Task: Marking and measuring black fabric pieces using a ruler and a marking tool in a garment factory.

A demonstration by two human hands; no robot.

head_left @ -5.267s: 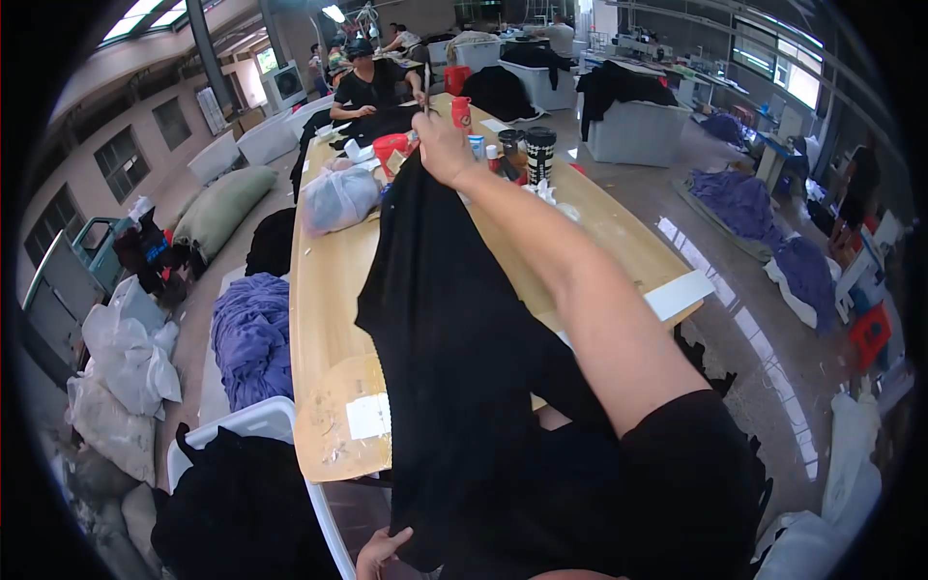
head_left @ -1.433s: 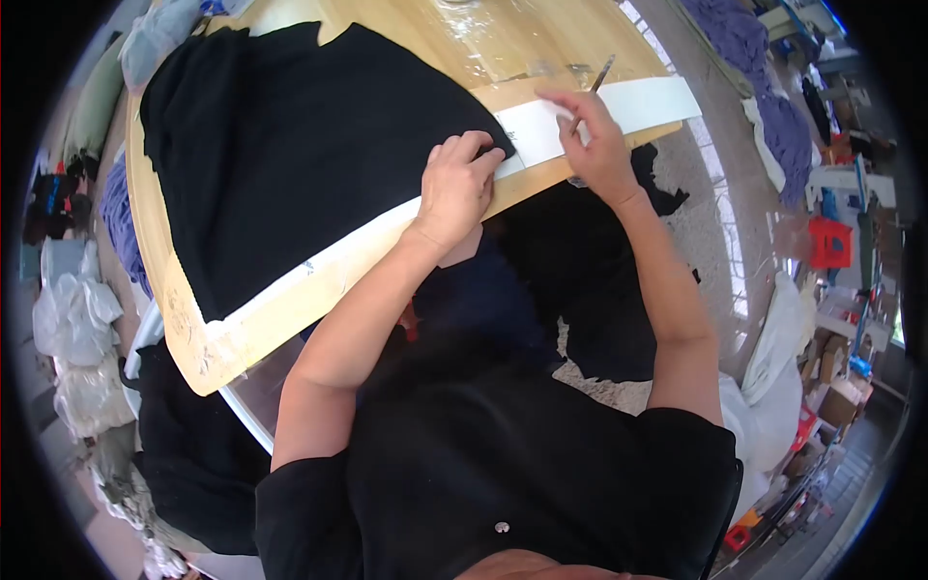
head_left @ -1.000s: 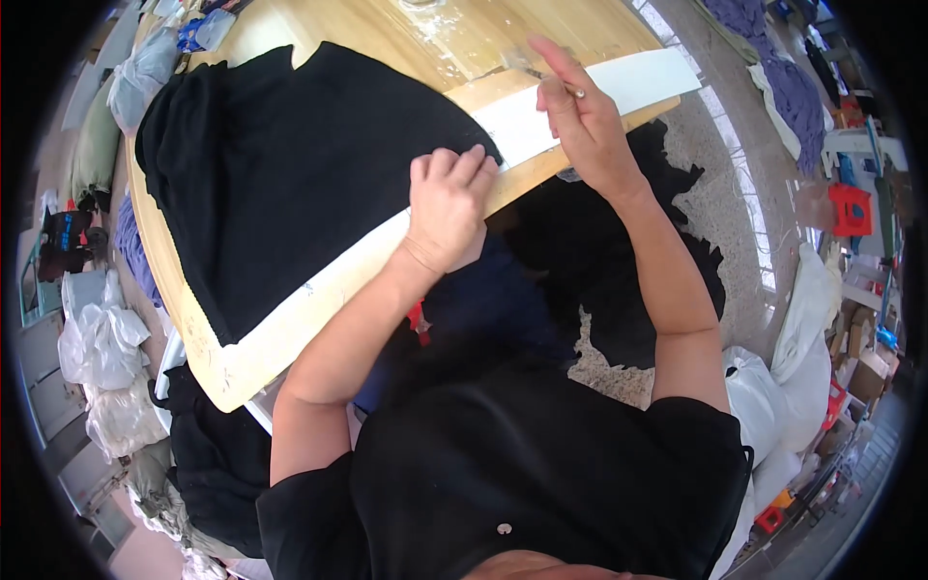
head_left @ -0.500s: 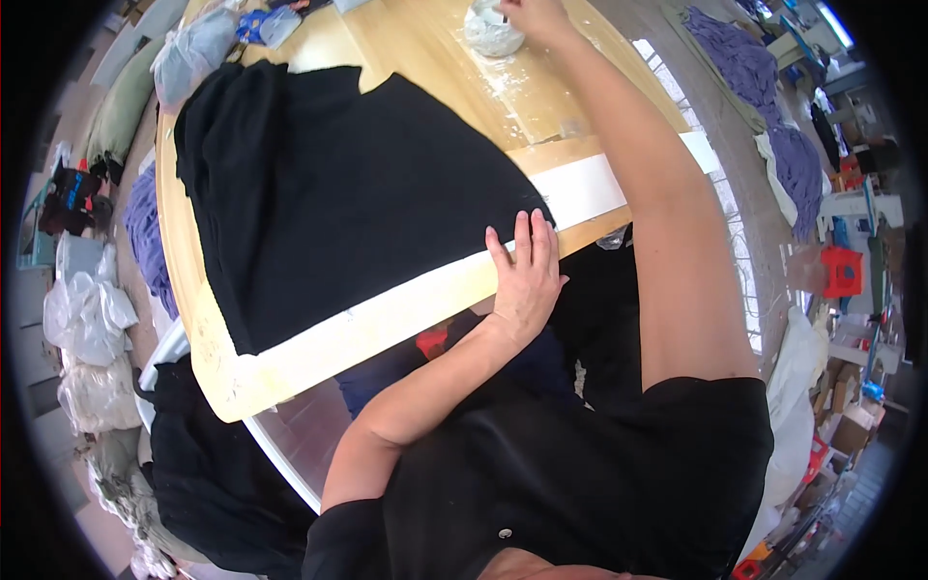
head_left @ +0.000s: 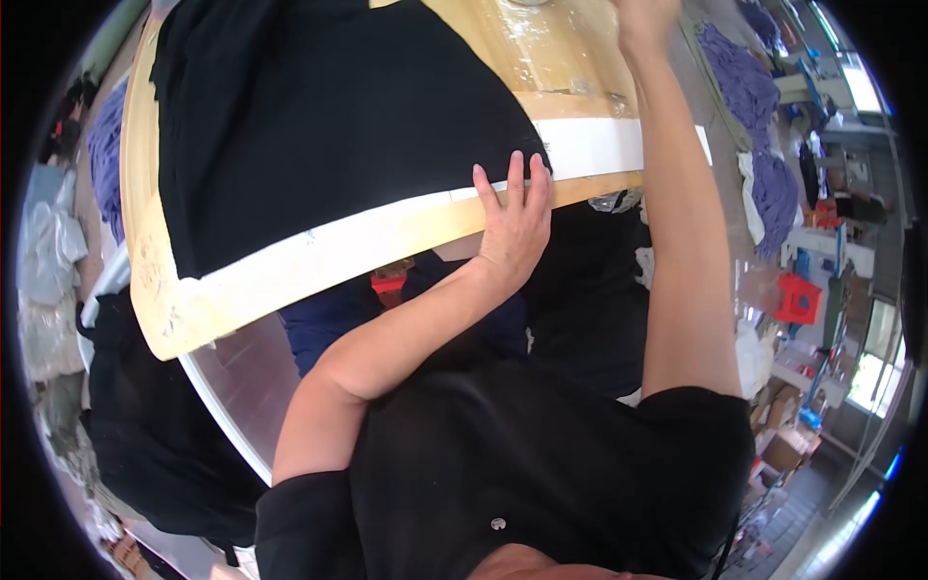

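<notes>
A black knit fabric piece (head_left: 329, 126) lies flat on a light wooden tabletop (head_left: 159, 314), its curved right side narrowing to a corner near the front edge. Under that front edge runs a long white strip (head_left: 590, 150). My left hand (head_left: 517, 217) rests with fingers spread on the fabric's right corner and the strip. At the top edge of the view, my right hand (head_left: 650, 17) is partly cut off, its fingers out of sight, so any held thing is hidden. Left of it, only the lower rim of a white bowl (head_left: 527, 2) shows, near white smears on the wood.
A white-rimmed tub (head_left: 227, 411) stands at lower left beside a heap of black fabric (head_left: 155, 435). Purple cloth (head_left: 744, 106) lies on the floor to the right, with a red stool (head_left: 797, 298) below it. Clear plastic bags (head_left: 53, 227) line the left side.
My right hand has left the white bowl and moved to the right. My left hand keeps its place on the fabric corner. The view has shifted, so the table sits higher in it.
</notes>
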